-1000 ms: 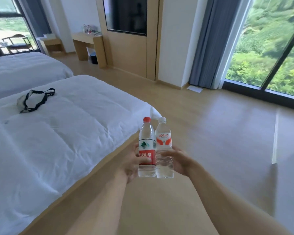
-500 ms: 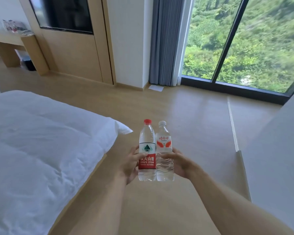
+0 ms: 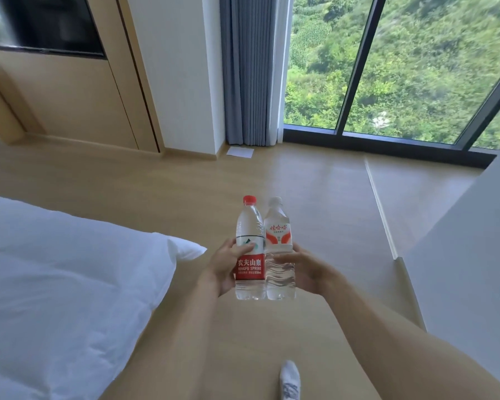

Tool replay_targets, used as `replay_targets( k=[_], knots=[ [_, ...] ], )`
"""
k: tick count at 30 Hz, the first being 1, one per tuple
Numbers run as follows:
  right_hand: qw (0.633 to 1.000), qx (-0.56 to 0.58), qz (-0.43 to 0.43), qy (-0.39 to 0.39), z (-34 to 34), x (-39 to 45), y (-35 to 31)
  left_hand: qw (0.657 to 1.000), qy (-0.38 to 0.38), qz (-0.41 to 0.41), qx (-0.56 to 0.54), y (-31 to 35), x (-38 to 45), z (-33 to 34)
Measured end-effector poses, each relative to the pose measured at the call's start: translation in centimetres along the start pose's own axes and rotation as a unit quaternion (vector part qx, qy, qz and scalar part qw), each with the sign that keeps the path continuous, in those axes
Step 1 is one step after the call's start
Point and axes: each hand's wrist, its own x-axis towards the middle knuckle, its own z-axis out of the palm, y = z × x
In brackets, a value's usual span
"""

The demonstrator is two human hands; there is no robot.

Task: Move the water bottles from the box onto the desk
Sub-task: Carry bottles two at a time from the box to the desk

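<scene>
Two clear water bottles stand upright side by side in front of me, held above the wooden floor. The red-capped bottle with a red label is gripped by my left hand, thumb across its label. Touching it on the right is the white-capped bottle with an orange and white label, around which my right hand curls its fingers. No box and no desk are in view.
A bed with a white duvet fills the left. A white wall or panel rises on the right. Ahead are a wooden wall unit, a grey curtain and a floor-to-ceiling window. My socked foot shows below.
The view has swung to the right: the bed slid left, the window and the white panel on the right came in. Both bottles stay held together in front of me.
</scene>
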Motion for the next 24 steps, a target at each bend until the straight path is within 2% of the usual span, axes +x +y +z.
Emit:
replay_targets(
  k=[4,8,15,24],
  knots=[
    [1.0,0.002,0.0,0.008,-3.3,5.6,-2.5,1.0,0.019,0.006,0.002,2.9,6.1,0.0],
    [0.999,0.015,-0.007,-0.039,-7.0,11.9,-6.1,0.999,0.044,0.013,0.0,6.1,12.8,0.2],
    [0.998,0.007,0.021,-0.064,-13.2,21.8,-13.7,0.995,0.096,0.003,-0.024,12.2,23.3,1.5],
    [0.995,0.025,0.062,-0.08,-15.8,33.2,-20.1,0.989,0.137,0.026,-0.051,18.4,33.0,-1.0]
  ],
)
